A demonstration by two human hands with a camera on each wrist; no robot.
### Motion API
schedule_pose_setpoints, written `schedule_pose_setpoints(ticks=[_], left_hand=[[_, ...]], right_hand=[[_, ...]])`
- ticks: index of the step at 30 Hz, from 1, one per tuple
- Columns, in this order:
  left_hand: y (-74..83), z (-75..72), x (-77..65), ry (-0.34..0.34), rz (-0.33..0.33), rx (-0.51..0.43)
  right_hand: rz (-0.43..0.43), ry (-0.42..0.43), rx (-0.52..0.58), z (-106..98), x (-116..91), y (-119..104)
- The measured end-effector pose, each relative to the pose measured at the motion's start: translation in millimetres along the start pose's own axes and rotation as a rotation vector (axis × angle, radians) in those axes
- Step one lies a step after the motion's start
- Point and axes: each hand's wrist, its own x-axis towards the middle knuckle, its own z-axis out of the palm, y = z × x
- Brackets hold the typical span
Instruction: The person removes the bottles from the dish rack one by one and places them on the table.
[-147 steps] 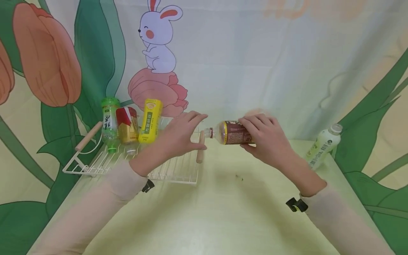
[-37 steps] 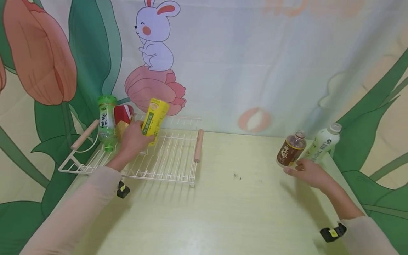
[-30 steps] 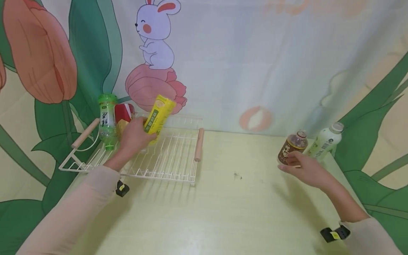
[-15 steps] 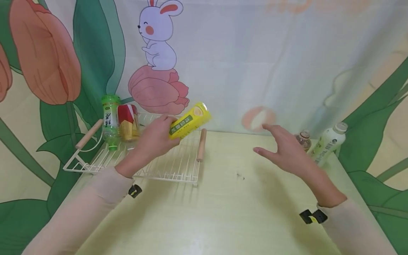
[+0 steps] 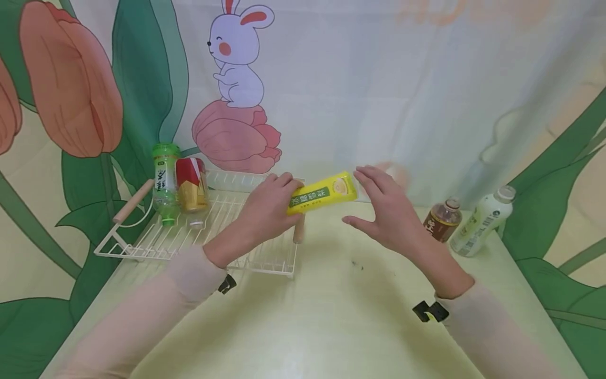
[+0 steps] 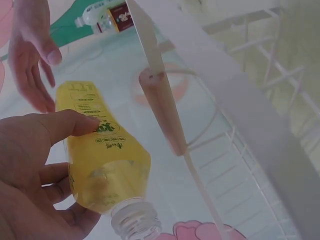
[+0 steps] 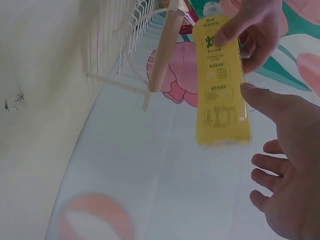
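Note:
My left hand [image 5: 267, 210] grips a yellow-labelled plastic bottle [image 5: 324, 192], tilted on its side above the right end of the white wire rack [image 5: 258, 263]. In the left wrist view the thumb lies across the label of the yellow bottle [image 6: 107, 145], and its clear neck has no cap. Close to the bottle's base is my right hand [image 5: 393, 216], thumb and fingers spread apart. The right wrist view has the right thumb [image 7: 260, 100] near the bottle's side; whether it touches, I cannot tell.
In the rack, a green bottle [image 5: 164, 184] and a red-and-gold bottle [image 5: 191, 187] stand cap down. A brown-labelled bottle [image 5: 442, 221] and a white-green bottle [image 5: 482, 221] stand upright at the table's right. The rack has wooden handles [image 5: 134, 201] at both ends.
The brown-labelled bottle went from my right hand to the table's right side. My left hand lifted the yellow bottle from the rack and carried it right; my right hand came back toward it.

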Motion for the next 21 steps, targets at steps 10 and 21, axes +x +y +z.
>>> schedule_pose_setpoints(ticks=[10, 21], left_hand=[[23.5, 9.6, 3.4, -0.009, 0.138, 0.077], [29.2, 10.9, 5.5, 0.001, 0.190, 0.134]], right_hand=[[-0.189, -0.004, -0.128, 22, 10, -17], [-0.221, -0.020, -0.199, 28, 11, -25]])
